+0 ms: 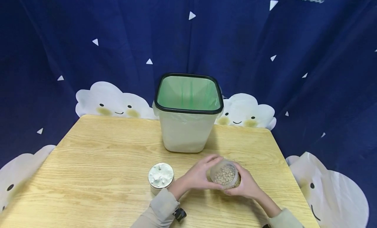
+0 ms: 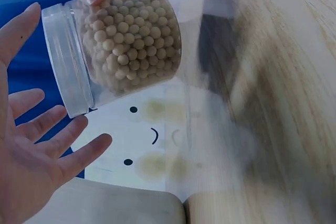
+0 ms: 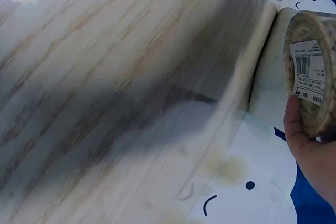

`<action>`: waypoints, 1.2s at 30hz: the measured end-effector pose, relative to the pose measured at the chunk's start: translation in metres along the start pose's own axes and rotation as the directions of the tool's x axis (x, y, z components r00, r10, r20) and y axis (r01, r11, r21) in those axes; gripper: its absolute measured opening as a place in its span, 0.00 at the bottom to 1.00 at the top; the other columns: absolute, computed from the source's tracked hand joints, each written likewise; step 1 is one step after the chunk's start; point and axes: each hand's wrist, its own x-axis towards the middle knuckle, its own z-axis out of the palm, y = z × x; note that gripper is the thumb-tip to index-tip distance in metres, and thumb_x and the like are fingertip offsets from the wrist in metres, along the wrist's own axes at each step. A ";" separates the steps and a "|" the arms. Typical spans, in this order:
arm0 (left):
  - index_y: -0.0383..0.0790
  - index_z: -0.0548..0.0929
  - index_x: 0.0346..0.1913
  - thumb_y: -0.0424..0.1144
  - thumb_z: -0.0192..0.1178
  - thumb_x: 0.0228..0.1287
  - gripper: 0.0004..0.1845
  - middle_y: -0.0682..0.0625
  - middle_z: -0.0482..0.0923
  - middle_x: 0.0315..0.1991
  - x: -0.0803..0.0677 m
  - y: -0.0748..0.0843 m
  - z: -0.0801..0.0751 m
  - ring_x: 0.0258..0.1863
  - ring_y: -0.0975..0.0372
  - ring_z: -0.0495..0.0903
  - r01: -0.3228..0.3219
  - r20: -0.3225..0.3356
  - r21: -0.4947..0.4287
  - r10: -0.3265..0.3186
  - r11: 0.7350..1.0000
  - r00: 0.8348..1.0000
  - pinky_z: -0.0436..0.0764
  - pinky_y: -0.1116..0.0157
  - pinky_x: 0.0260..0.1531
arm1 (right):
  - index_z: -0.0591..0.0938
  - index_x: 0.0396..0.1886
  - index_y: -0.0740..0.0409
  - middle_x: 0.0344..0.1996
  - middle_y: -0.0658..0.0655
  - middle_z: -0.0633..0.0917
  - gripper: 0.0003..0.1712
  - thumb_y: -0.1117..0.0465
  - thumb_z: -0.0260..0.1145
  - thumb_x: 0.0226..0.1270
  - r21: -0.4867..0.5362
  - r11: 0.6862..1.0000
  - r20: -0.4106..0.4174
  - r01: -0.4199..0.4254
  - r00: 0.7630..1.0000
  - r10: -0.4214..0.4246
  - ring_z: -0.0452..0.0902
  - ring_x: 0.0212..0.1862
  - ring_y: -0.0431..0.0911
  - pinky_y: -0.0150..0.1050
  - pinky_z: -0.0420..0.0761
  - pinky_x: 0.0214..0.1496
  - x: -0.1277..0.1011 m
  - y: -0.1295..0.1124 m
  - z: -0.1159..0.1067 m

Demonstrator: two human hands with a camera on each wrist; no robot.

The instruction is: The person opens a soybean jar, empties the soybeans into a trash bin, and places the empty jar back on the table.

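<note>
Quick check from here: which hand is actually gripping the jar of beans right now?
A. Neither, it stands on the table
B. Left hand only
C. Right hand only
C: the right hand grips the jar of beans, thumb on its wall and palm at its labelled base, while the left hand is spread open beside the lid.
</note>
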 end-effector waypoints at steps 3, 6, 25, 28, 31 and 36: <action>0.44 0.61 0.67 0.53 0.72 0.41 0.49 0.49 0.61 0.63 0.003 -0.001 0.003 0.60 0.59 0.64 -0.059 0.017 -0.012 0.059 0.998 0.998 0.66 0.59 0.56 | 0.69 0.58 0.55 0.46 0.49 0.78 0.52 0.53 0.82 0.25 -0.014 1.000 -0.005 -0.017 1.000 0.017 0.74 0.44 0.43 0.43 0.76 0.44 0.000 -0.002 0.001; 0.41 0.62 0.66 0.51 0.73 0.39 0.49 0.50 0.63 0.61 0.006 -0.001 0.005 0.58 0.62 0.65 -0.115 0.019 -0.029 0.116 0.993 0.993 0.65 0.64 0.57 | 0.70 0.57 0.54 0.46 0.48 0.77 0.52 0.50 0.81 0.25 -0.040 0.999 -0.006 -0.033 0.999 0.033 0.74 0.44 0.43 0.43 0.76 0.43 -0.001 -0.003 0.002; 0.38 0.62 0.66 0.55 0.74 0.33 0.54 0.48 0.66 0.58 0.001 -0.007 0.010 0.55 0.60 0.68 -0.051 -0.027 0.040 0.052 0.998 0.998 0.67 0.65 0.54 | 0.70 0.56 0.64 0.45 0.57 0.79 0.54 0.50 0.80 0.22 -0.221 0.975 -0.015 -0.029 1.000 0.026 0.75 0.44 0.50 0.49 0.77 0.43 0.003 -0.020 0.001; 0.39 0.64 0.65 0.55 0.74 0.33 0.53 0.48 0.67 0.56 0.000 -0.007 0.013 0.53 0.61 0.70 -0.016 -0.069 0.031 0.018 0.999 0.997 0.69 0.66 0.52 | 0.70 0.55 0.65 0.46 0.60 0.78 0.53 0.50 0.79 0.22 -0.259 0.965 -0.038 -0.036 0.999 0.027 0.75 0.45 0.52 0.51 0.76 0.43 0.003 -0.022 0.002; 0.41 0.64 0.65 0.56 0.74 0.33 0.52 0.50 0.68 0.54 0.000 -0.005 0.015 0.50 0.62 0.71 0.073 -0.095 0.016 -0.071 0.997 0.993 0.72 0.66 0.49 | 0.70 0.54 0.65 0.46 0.60 0.77 0.52 0.50 0.79 0.22 -0.309 0.951 -0.073 -0.033 0.997 0.011 0.74 0.46 0.53 0.51 0.76 0.43 0.005 -0.024 0.004; 0.47 0.66 0.64 0.65 0.69 0.33 0.50 0.50 0.68 0.55 0.002 0.001 0.015 0.49 0.58 0.72 0.265 -0.086 0.023 -0.262 0.964 0.961 0.75 0.59 0.46 | 0.71 0.54 0.64 0.46 0.60 0.77 0.53 0.49 0.79 0.19 -0.342 0.940 -0.097 -0.022 0.995 -0.011 0.73 0.48 0.54 0.52 0.75 0.45 0.007 -0.026 0.006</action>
